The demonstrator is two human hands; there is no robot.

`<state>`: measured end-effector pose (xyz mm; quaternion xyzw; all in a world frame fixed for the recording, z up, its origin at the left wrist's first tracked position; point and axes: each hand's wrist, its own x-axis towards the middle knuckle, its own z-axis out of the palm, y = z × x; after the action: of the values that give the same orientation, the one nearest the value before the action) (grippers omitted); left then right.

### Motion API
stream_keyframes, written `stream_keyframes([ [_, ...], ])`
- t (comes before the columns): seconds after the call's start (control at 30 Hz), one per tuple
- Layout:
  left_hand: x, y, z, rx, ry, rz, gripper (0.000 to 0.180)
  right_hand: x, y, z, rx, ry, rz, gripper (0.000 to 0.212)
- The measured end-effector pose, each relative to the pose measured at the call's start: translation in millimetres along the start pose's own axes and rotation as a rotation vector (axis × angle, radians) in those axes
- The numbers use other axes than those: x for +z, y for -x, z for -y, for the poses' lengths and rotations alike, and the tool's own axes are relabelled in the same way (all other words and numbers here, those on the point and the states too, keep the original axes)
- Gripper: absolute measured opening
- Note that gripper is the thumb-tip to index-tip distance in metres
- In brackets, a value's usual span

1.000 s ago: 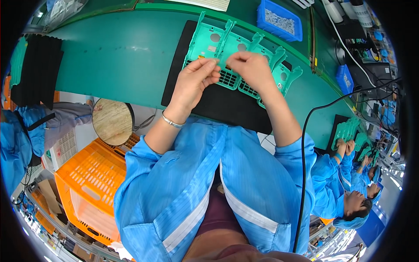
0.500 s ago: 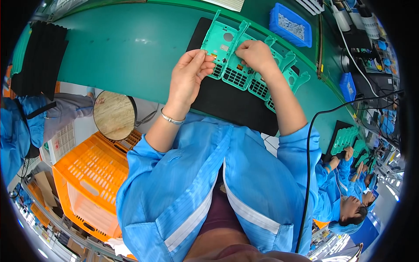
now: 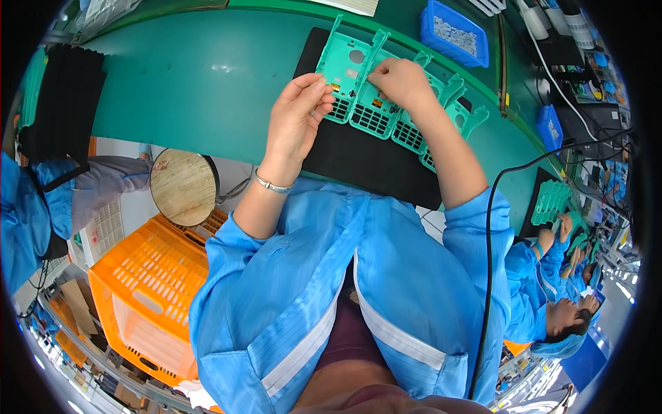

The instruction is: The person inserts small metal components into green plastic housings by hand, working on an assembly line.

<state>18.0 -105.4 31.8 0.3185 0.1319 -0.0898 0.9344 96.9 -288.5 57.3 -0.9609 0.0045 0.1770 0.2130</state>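
Note:
A row of green plastic housings [image 3: 345, 58] with black grilles lies on a black mat [image 3: 376, 162] at the far side of my body. My left hand [image 3: 301, 110] is at the left edge of the leftmost housing, thumb and forefinger pinched together; what they hold, if anything, is too small to make out. My right hand [image 3: 403, 83] bends over the second housing [image 3: 373, 119], its fingers closed and pointing down beside the wall between the two. The fingertips touch or nearly touch that housing, and whatever they grip is hidden.
A blue bin [image 3: 454, 34] of small pale parts stands at the back right. A black cable [image 3: 491, 269] hangs down past my right arm. Black strips [image 3: 62, 103] are stacked at the left, above a round stool [image 3: 183, 186] and an orange crate [image 3: 148, 290]. Co-workers sit at the right.
The whole view has shifted slightly. My hands keep nearly the same place and pose at the housings. At the right, a co-worker's hand has moved a little.

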Motion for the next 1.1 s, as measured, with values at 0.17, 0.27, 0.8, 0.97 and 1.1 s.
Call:
stream_keyframes([
  [0.17, -3, 4, -3, 0.006, 0.022, -0.022, 0.014, 16, 38, -13, -0.456, -0.017, -0.349, 0.023],
  [0.27, -6, 2, -4, -0.039, 0.06, 0.003, 0.014, 29, 45, -12, -0.469, 0.085, -0.387, 0.027],
  [0.8, -4, 3, -2, -0.077, 0.047, 0.028, 0.015, 3, 53, 58, -0.236, -0.542, 0.044, 0.018],
  [0.97, -4, 4, -2, -0.042, 0.053, -0.011, 0.019, 11, 46, 60, -0.26, -0.496, -0.003, 0.018],
  [1.1, -8, 2, -11, 0.001, 0.087, -0.043, 0.022, 17, 6, 52, -0.152, -0.378, -0.057, 0.021],
])
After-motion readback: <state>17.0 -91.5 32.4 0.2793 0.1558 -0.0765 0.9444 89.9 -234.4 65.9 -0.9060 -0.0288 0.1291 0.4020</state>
